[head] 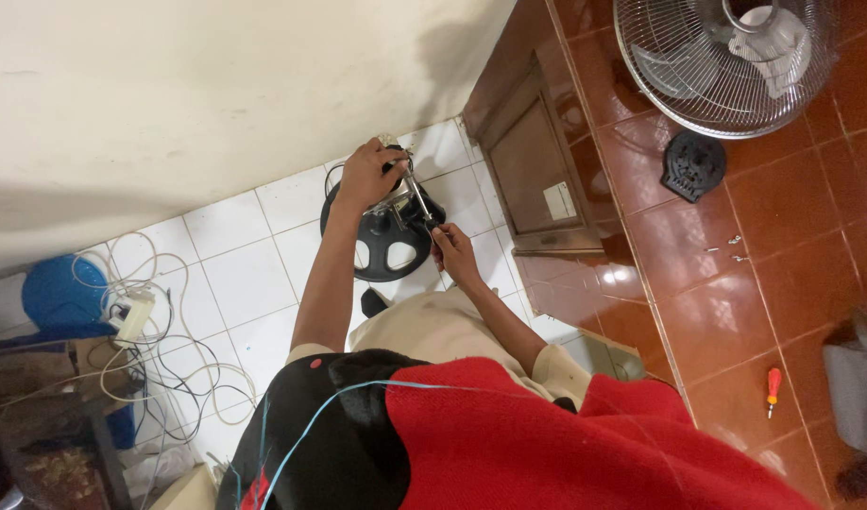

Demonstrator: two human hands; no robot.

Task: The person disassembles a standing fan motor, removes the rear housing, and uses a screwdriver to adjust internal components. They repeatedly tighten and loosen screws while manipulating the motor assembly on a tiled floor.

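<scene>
My left hand [367,175] grips the top of a small fan motor unit [402,200], which sits on a black round base with cut-outs [382,247] on the white tiled floor. A thin screwdriver [420,204] is in my right hand [452,249], its shaft slanting up into the motor unit just beside my left hand. Both forearms reach out over my knees, which are covered by beige cloth [443,326], with red fabric [547,444] below.
A wire fan guard with blades [726,57] lies at the top right on red tiles, a black round part [693,165] and loose screws [726,247] below it. A small orange screwdriver [773,387] lies right. Tangled cables and a power strip [136,312] are left.
</scene>
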